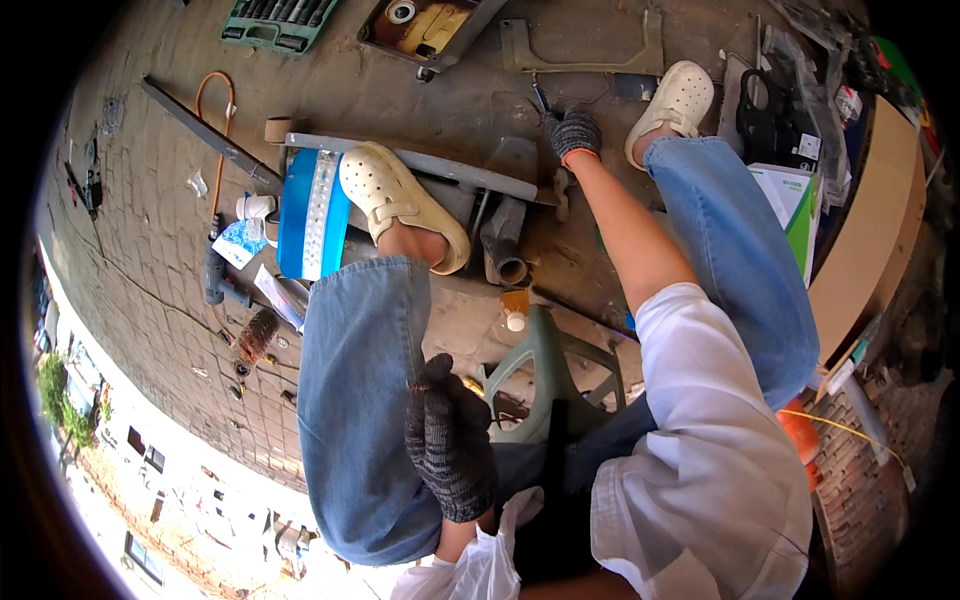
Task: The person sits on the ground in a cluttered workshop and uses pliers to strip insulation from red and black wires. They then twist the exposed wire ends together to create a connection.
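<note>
My right hand (573, 136), in a dark grey knit glove with an orange cuff, reaches down to the ground between my feet. Its fingers close at the end of a slim tool (541, 97) with a blue part; the exact kind is unclear. By my left thigh, my left hand (450, 440) wears the same kind of glove. Those fingers are curled, and whatever they hold is hidden. My left shoe (400, 195) rests over a long grey metal bar (460, 172). Close by lies a rusty metal tube (506, 250).
A green plastic stool (545, 345) stands beneath me. To the left are a blue panel (297, 215), a power tool (215, 275) and an orange hose (202, 95). Ahead lie a socket set case (275, 25), an open metal pan (430, 30) and a bracket (585, 60). Cardboard (865, 230) leans right.
</note>
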The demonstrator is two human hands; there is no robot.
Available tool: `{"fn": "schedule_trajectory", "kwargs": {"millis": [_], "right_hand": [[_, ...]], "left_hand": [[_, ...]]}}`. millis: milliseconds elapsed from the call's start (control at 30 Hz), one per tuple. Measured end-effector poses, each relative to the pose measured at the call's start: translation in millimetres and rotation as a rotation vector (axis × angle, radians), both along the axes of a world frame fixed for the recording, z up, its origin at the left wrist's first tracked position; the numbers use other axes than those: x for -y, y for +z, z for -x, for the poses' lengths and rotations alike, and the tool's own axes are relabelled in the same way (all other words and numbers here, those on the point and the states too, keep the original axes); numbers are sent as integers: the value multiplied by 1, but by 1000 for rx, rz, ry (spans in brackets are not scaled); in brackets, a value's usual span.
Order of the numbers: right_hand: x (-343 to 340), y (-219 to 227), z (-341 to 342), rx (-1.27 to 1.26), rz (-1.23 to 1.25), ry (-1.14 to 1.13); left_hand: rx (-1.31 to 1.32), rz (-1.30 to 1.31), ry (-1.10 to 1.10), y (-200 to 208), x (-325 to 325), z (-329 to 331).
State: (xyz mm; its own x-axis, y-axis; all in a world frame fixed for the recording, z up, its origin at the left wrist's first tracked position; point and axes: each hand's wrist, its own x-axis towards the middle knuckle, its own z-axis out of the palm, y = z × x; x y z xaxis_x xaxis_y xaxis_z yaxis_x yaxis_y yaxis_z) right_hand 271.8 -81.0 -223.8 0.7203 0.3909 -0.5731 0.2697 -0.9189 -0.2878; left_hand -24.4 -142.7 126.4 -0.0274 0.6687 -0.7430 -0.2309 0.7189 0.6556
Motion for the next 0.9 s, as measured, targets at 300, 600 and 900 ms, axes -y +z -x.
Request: {"fn": "schedule_trajectory", "kwargs": {"millis": [300, 600, 900], "right_hand": [[-25, -55, -2, 51, 161, -105], [21, -21, 1, 109, 0, -112], [117, 191, 135, -142, -509, -33]], "left_hand": [[-86, 186, -27, -62, 1, -32], [108, 318, 257, -172, 47, -47], [208, 375, 291, -176, 45, -42]]}}
